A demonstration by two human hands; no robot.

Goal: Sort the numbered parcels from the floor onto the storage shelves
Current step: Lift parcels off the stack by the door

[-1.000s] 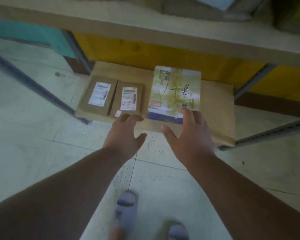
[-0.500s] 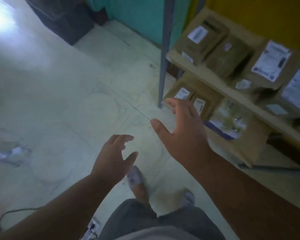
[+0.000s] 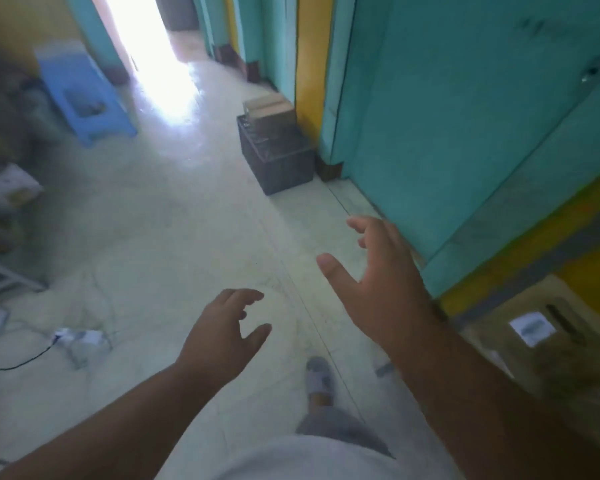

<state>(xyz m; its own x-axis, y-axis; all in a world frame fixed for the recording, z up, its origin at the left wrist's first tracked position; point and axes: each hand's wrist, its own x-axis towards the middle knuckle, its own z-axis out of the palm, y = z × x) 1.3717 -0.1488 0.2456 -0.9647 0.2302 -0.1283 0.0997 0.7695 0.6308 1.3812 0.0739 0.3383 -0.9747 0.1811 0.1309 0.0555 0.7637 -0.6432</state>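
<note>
Above pale glossy floor point(image 3: 174, 237), both hands empty.

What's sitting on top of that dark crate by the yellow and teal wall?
Cardboard boxes are stacked on the dark crate, at least two side by side. Whatever is inside the crate is hidden by its walls and the boxes.

I can read no text anywhere. At my four o'clock a cardboard parcel point(image 3: 548, 337) carries a white label point(image 3: 531, 328), but its print is blurred to grey smears. The boxes point(image 3: 269, 107) at twelve o'clock show no legible marks either.
</note>
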